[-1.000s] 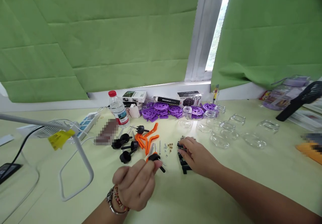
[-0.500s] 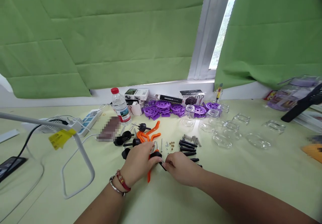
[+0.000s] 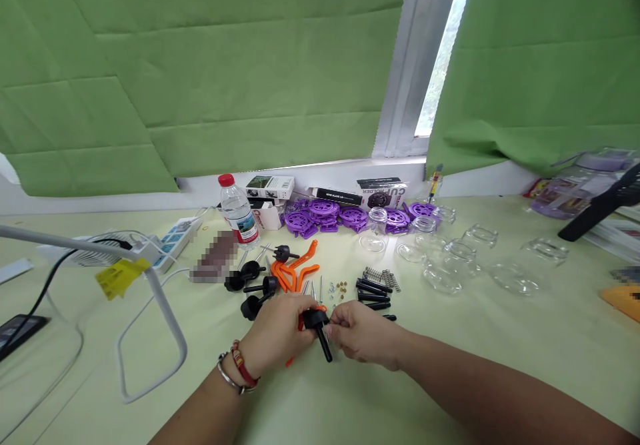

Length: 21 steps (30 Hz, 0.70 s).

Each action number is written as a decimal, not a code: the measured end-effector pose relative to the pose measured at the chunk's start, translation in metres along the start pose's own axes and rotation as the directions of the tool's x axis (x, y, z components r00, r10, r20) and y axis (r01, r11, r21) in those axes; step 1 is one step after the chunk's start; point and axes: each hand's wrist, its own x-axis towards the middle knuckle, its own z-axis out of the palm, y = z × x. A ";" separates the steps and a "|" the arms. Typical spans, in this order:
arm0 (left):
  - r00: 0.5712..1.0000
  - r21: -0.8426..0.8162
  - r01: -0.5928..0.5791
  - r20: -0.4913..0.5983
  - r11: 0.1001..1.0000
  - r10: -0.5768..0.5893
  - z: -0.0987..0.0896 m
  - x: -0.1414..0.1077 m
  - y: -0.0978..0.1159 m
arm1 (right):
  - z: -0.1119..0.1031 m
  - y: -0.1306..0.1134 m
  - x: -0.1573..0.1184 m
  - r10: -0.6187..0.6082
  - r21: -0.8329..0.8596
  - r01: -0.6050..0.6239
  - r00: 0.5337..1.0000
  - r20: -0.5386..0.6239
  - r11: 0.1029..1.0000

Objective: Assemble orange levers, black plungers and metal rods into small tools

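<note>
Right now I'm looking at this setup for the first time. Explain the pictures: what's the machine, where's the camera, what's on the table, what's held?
No machine: these are a person's two bare hands, seen by a camera worn on the head, looking forward and down.

The left hand holds a black piece with a round head and a rod. The right hand is beside it; whether its fingers grasp anything is hidden.

On the table lie orange parts, black rods and springs. Farther back are purple parts and a red-capped bottle; clear parts lie to the right.
</note>
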 end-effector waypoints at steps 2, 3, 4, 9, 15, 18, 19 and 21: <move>1.000 -0.102 -0.023 0.001 0.995 0.023 -0.001 0.001 -0.001 | -0.007 -0.007 -0.003 0.002 0.035 -0.002 1.000 0.014 0.999; 0.999 -0.150 -0.032 0.007 0.988 0.033 -0.002 0.002 -0.002 | -0.010 -0.011 -0.004 -0.004 0.071 0.002 1.000 0.023 0.997; 0.999 -0.188 -0.044 0.018 0.981 0.049 -0.004 0.002 -0.002 | -0.013 -0.015 -0.004 -0.008 0.118 0.003 0.999 0.040 0.993; 0.980 -0.249 -0.128 0.114 0.960 0.160 -0.011 0.000 0.000 | -0.014 -0.021 -0.001 0.084 0.329 -0.150 0.975 0.206 0.932; 0.961 -0.286 -0.103 0.219 0.953 0.170 -0.012 -0.007 0.005 | -0.013 -0.011 0.000 0.054 0.347 -0.125 0.977 0.207 0.930; 0.962 -0.326 -0.097 0.213 0.940 0.173 -0.016 -0.008 0.003 | -0.015 -0.014 -0.001 0.010 0.253 -0.053 0.986 0.169 0.966; 0.956 -0.349 -0.120 0.213 0.929 0.203 -0.018 -0.009 0.003 | -0.017 -0.016 0.000 -0.014 0.206 -0.011 0.993 0.117 0.978; 0.919 -0.430 -0.193 0.234 0.882 0.316 -0.021 -0.010 0.001 | -0.020 -0.020 0.005 -0.091 0.120 0.094 0.995 -0.032 0.988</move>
